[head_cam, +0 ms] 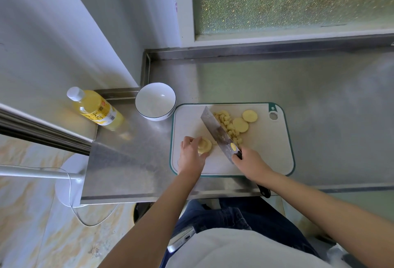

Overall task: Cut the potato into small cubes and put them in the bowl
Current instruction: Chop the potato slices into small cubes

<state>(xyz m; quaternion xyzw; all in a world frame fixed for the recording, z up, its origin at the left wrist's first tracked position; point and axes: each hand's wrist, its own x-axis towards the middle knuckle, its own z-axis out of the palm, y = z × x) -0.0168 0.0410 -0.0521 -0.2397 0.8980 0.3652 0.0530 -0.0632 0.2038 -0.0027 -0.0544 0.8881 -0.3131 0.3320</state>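
On a white cutting board (pixel 266 150) with a green rim, my left hand (pixel 190 154) holds a stack of potato slices (pixel 205 146) at the board's left side. My right hand (pixel 250 164) grips the black handle of a cleaver (pixel 217 129), whose blade points away toward the bowl and lies between the stack and a pile of small potato cubes (pixel 227 125). Two round potato slices (pixel 245 120) lie right of the cubes. A white bowl (pixel 155 101) with a dark rim stands off the board's far left corner, with nothing in it.
A yellow bottle (pixel 96 110) with a white cap stands at the left, near the wall. The steel counter (pixel 319 101) stretches to the right and back toward a frosted window. The counter's front edge runs just below the board.
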